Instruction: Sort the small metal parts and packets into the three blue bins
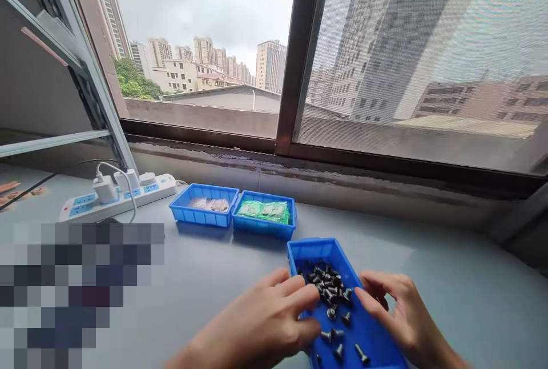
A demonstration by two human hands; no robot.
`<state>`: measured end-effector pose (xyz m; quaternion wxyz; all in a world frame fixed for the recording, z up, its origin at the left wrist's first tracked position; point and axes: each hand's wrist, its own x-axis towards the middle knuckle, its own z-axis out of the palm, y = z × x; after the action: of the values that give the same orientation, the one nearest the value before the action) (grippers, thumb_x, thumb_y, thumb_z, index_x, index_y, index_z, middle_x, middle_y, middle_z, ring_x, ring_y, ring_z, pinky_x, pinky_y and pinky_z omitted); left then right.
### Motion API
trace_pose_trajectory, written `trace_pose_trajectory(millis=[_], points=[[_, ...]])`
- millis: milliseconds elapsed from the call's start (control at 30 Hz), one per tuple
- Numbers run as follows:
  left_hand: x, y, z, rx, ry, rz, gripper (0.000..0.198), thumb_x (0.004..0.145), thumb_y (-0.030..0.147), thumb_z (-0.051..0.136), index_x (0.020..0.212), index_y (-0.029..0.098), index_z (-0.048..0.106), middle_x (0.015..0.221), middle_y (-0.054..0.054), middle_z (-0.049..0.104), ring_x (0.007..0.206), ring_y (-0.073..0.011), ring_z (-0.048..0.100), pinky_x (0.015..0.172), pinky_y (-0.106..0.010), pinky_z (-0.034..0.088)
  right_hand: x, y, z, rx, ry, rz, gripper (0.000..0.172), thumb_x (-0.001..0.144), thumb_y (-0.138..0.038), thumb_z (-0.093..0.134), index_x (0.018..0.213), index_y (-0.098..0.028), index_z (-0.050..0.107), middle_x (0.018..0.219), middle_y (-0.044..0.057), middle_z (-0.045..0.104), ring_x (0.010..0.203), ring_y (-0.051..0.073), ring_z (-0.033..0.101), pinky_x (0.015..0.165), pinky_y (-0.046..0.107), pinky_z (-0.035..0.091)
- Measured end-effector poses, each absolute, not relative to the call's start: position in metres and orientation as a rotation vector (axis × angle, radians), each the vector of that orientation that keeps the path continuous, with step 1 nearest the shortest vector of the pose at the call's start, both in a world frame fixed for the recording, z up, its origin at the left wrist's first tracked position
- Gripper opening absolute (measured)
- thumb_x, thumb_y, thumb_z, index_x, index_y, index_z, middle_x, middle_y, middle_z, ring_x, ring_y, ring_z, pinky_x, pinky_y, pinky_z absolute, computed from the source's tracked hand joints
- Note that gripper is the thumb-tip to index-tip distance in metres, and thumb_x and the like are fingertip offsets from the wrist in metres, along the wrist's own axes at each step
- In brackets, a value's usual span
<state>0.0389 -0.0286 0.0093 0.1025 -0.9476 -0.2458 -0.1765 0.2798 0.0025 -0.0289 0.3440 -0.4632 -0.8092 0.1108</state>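
In the head view, a blue plastic bin (372, 329) sits on the table at the lower right. Black screws (327, 286) are heaped towards its far end, and several more lie scattered nearer me. My left hand (274, 320) reaches over the bin's left wall with bent fingers. Its forefinger and thumb tips are apart above the screws, and nothing shows between them; the other fingertips are partly hidden. At the right wall, my right hand (400, 309) grips the bin, its thumb at the rim and its curled fingers outside.
Two smaller blue bins stand near the window sill: one (201, 220) with small clear packets, another (265, 228) with green packets (265, 209). A white power strip (149, 189) with plugs and a cable lies left. A metal frame (92, 66) rises behind it. Pixelation covers the lower left.
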Motion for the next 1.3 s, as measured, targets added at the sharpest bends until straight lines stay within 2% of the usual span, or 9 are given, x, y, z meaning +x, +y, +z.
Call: trace_pose_trajectory(millis=[167,267,467,667,867,967,1067,1167,1300], points=[[0.040,-0.026,0.007,-2.836,-0.729,-0.568,0.019,0.087,0.025,0.066,0.070,0.020,0.058,0.084,0.002,0.058,0.068,-0.0107,0.047,0.063,-0.028,0.035,0.281,0.002,-0.023,-1.149,-2.118,0.255,0.038,0.086,-0.040,0.045,0.053,-0.021,0.037,0.046,-0.003,0.044,0.041,0.011,0.044,0.043,0.020,0.039],[0.042,-0.027,0.006,-2.861,-0.719,-0.569,0.020,0.084,0.028,0.069,0.069,0.020,0.058,0.082,0.002,0.057,0.069,-0.0107,0.047,0.061,-0.028,0.035,0.278,0.000,-0.015,-1.127,-2.070,0.277,0.036,0.083,-0.039,0.043,0.053,-0.021,0.034,0.046,-0.003,0.040,0.041,0.011,0.043,0.041,0.019,0.038],[0.046,-0.031,0.002,-2.805,-0.634,-0.492,0.018,0.085,0.012,0.062,0.074,0.019,0.051,0.072,0.003,0.054,0.062,-0.0109,0.045,0.056,-0.027,0.034,0.271,-0.006,-0.009,-1.063,-1.920,0.482,0.035,0.082,-0.043,0.040,0.055,-0.022,0.039,0.048,-0.003,0.042,0.042,0.012,0.041,0.038,0.021,0.036],[0.050,-0.028,-0.004,-2.829,-0.672,-0.415,0.016,0.084,0.012,0.062,0.077,0.019,0.050,0.074,0.003,0.055,0.063,-0.0120,0.047,0.056,-0.027,0.037,0.272,-0.012,-0.019,-1.023,-1.860,0.573,0.026,0.085,-0.043,0.041,0.069,-0.023,0.045,0.064,-0.002,0.046,0.057,0.015,0.047,0.050,0.024,0.043],[0.053,-0.023,-0.010,-2.886,-0.778,-0.385,0.014,0.088,0.010,0.055,0.077,0.019,0.052,0.072,0.001,0.052,0.065,-0.0131,0.050,0.056,-0.026,0.038,0.264,-0.016,-0.025,-0.934,-1.846,0.284,0.006,0.081,-0.029,0.048,0.083,-0.024,0.044,0.077,0.001,0.047,0.069,0.019,0.050,0.061,0.028,0.044],[0.054,-0.022,-0.010,-2.930,-0.849,-0.384,0.015,0.086,0.006,0.054,0.077,0.018,0.051,0.075,0.000,0.053,0.068,-0.0135,0.051,0.058,-0.026,0.039,0.262,-0.016,-0.033,-0.952,-1.807,0.223,0.011,0.079,-0.027,0.051,0.086,-0.024,0.042,0.081,0.001,0.045,0.074,0.020,0.049,0.065,0.030,0.045],[0.054,-0.024,-0.007,-2.971,-0.902,-0.364,0.021,0.077,-0.003,0.054,0.081,0.018,0.051,0.080,-0.001,0.054,0.072,-0.0143,0.053,0.059,-0.026,0.039,0.261,-0.017,-0.039,-0.985,-1.756,0.232,0.017,0.080,-0.027,0.054,0.094,-0.024,0.044,0.087,0.003,0.046,0.081,0.021,0.051,0.072,0.031,0.047],[0.054,-0.027,-0.006,-3.028,-0.926,-0.314,0.022,0.074,-0.002,0.055,0.085,0.017,0.052,0.086,-0.002,0.056,0.075,-0.0152,0.054,0.061,-0.026,0.041,0.262,-0.018,-0.041,-1.019,-1.738,0.213,0.025,0.079,-0.027,0.060,0.102,-0.023,0.048,0.095,0.005,0.049,0.090,0.022,0.053,0.079,0.032,0.048],[0.053,-0.028,-0.007,-3.063,-0.981,-0.227,0.026,0.075,0.000,0.054,0.096,0.015,0.054,0.096,-0.004,0.059,0.084,-0.0172,0.057,0.071,-0.029,0.043,0.262,-0.020,-0.040,-1.022,-1.692,0.146,0.028,0.078,-0.028,0.066,0.102,-0.023,0.053,0.095,0.005,0.053,0.089,0.022,0.056,0.078,0.035,0.049]])
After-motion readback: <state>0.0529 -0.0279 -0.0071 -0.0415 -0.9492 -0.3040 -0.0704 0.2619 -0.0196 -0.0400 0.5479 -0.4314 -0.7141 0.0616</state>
